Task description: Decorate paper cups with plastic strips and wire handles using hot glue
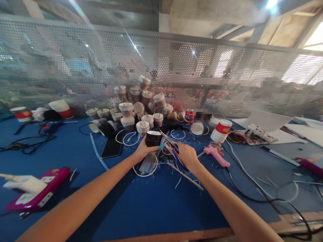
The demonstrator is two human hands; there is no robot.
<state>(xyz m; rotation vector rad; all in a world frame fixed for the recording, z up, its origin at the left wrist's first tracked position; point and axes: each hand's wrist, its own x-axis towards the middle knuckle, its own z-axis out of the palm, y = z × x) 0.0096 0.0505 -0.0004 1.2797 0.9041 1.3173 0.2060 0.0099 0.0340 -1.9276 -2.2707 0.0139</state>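
My left hand (142,149) is closed around a small black cup (153,138) with a pale rim, near the middle of the blue table. In my right hand (186,155) is a pair of scissors (167,138), blades pointing toward the cup's right side. Whether the blades touch the cup I cannot tell. Under the hands lie clear glue sticks (148,164), a loop of white cord (137,174) and scattered fibre scraps. Just behind the cup, several small wrapped cups with thin handles (142,128) are piled up.
A pink glue gun (217,155) lies to the right, its black cable trailing toward the front edge. Beside it stands a red and white paper cup (221,131). A dark phone (112,146) and a magenta power strip (41,188) are on the left. Perforated metal panels (176,74) close off the back.
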